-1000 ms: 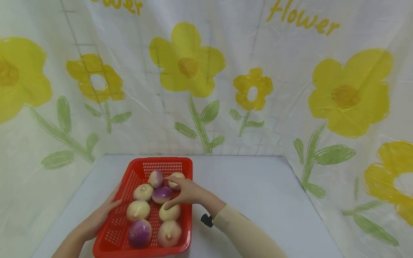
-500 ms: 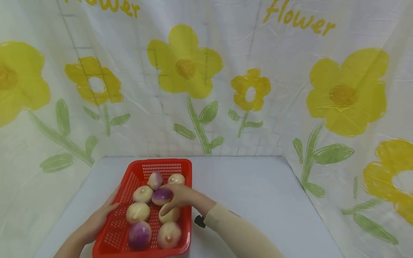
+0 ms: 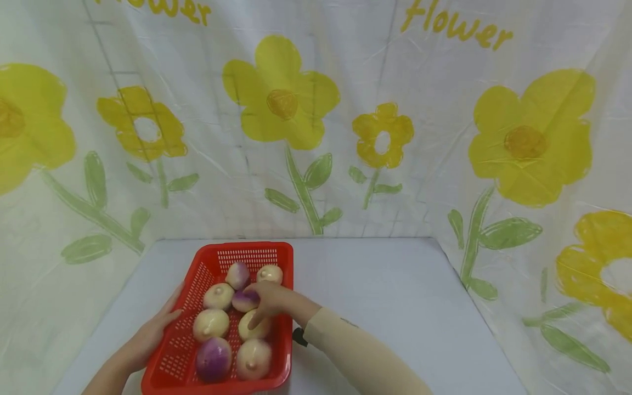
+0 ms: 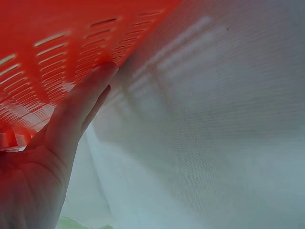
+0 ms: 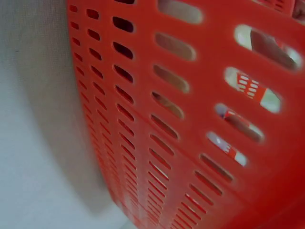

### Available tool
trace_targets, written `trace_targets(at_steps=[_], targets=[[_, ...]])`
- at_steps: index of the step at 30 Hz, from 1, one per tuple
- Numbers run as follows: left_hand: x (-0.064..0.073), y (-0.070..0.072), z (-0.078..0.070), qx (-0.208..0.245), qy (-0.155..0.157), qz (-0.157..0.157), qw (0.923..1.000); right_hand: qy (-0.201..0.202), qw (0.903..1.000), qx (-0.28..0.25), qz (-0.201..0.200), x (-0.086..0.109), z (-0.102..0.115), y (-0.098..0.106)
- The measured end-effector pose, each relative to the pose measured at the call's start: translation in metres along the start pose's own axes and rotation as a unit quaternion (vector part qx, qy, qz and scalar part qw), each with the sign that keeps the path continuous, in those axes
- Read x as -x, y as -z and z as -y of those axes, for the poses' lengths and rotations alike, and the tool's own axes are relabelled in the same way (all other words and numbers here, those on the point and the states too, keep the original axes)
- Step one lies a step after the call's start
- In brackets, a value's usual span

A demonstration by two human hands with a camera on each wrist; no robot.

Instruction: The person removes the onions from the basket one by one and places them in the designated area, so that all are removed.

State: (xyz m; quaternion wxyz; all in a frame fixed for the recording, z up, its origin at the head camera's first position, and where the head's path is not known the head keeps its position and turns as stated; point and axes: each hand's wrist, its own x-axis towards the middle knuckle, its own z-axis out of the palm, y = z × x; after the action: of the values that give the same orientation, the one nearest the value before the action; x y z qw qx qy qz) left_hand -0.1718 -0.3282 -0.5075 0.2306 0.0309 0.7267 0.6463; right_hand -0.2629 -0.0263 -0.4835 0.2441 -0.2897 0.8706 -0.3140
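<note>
In the head view, a red basket (image 3: 288,351) with slotted walls holds several turnips, pale or purple. My left hand (image 3: 153,329) lies along the basket's left side, thumb at the rim; in the left wrist view its straight fingers (image 4: 90,90) touch the outer wall. Inside the basket, my right hand (image 3: 270,300) curls its fingers over the right part of a purple turnip (image 3: 242,300). The right thumb overlaps a pale turnip (image 3: 261,331) just in front. In the right wrist view the basket wall (image 5: 143,119) hides the hand.
The basket stands on the left part of a white table (image 3: 375,296). A pale turnip (image 3: 254,359) and a darker purple turnip (image 3: 214,359) lie near its front end. Behind the table hangs a flower-printed curtain (image 3: 444,99).
My right hand has moved left and its fingers cover more of the purple turnip. The two pale turnips at the front right have shifted slightly left. My left hand stays at the basket.
</note>
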Motion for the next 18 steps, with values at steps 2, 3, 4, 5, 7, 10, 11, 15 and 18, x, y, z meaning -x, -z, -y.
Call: trace_targets(at_steps=[2,3,4,5,7,10,11,15,18], targets=[[0.0,0.0,0.0,0.001,0.001,-0.001,1.0,0.011,0.9999,0.006,0.003,-0.001,0.0,-0.002],[0.0,0.0,0.0,-0.001,-0.001,0.001,1.0,0.015,0.9998,0.001,0.01,-0.002,0.001,-0.003],[0.0,0.0,0.001,-0.001,-0.002,-0.002,1.0,0.018,0.9997,-0.002,0.015,-0.002,0.001,-0.005],[0.0,-0.001,0.001,-0.004,-0.001,-0.005,1.0,0.021,0.9996,-0.006,0.02,-0.003,0.001,-0.007],[0.0,-0.002,0.001,-0.01,-0.001,-0.013,0.9999,0.027,0.9991,-0.003,0.031,-0.003,0.001,-0.013],[0.001,-0.003,0.001,-0.007,0.005,-0.02,0.9998,0.025,0.9992,0.005,0.031,-0.003,0.001,-0.022],[0.002,-0.003,0.001,-0.008,0.006,-0.017,0.9998,0.024,0.9993,0.01,0.027,-0.003,0.001,-0.025],[0.002,-0.002,0.001,-0.007,0.005,-0.007,0.9999,0.026,0.9993,0.021,0.016,-0.002,0.0,-0.026],[0.001,-0.002,0.0,-0.018,0.002,-0.013,0.9998,0.044,0.9982,0.038,0.015,-0.002,-0.002,-0.024]])
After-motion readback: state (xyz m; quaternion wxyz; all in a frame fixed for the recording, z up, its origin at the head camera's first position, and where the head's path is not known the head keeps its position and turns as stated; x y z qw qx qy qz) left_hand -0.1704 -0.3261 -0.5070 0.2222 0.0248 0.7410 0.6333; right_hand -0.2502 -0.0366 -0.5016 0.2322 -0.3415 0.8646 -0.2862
